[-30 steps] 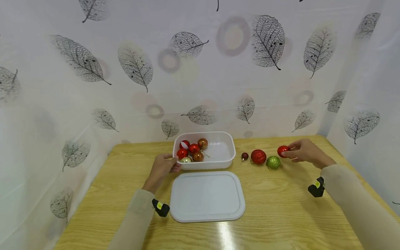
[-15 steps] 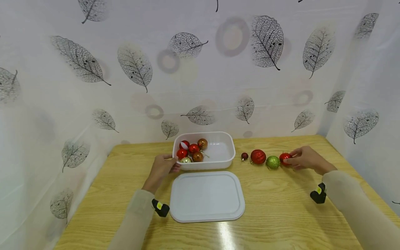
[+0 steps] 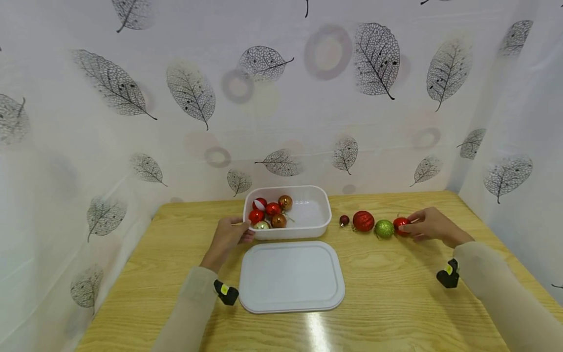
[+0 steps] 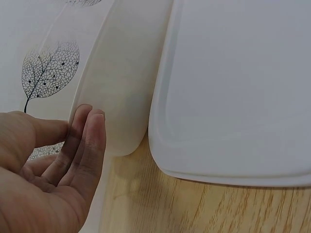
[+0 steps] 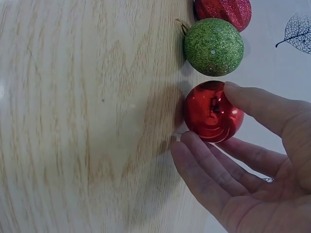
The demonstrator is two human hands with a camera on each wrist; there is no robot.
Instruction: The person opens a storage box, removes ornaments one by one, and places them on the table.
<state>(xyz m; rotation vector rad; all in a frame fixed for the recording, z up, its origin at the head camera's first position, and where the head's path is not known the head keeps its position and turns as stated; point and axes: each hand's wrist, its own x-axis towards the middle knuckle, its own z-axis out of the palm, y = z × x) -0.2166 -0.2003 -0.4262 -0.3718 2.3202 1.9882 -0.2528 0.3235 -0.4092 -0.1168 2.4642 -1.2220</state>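
Note:
My left hand [image 3: 227,239] pinches the near left corner of a white plastic box [image 3: 308,231], thumb inside the rim and fingers along the outer wall [image 4: 121,87]. Several red, bronze and pale gold Christmas baubles [image 3: 273,209] lie in the box's left half. At the right, my right hand [image 3: 433,226] holds a shiny red bauble [image 5: 214,112] between thumb and fingers, low by the table. Close to it sits a glittery green bauble [image 3: 384,229]. Further left in the same row are a larger ridged red bauble [image 3: 363,221] and a small dark red one [image 3: 344,220].
A white lid [image 3: 292,277] lies flat on the wooden table [image 3: 387,303], just in front of the box. Behind the table's far edge hangs a pale curtain [image 3: 281,117] with leaf prints, which also covers both sides.
My right hand has lowered the shiny red bauble to the table beside the green one, at the row's right end. The left hand and the box have stayed put.

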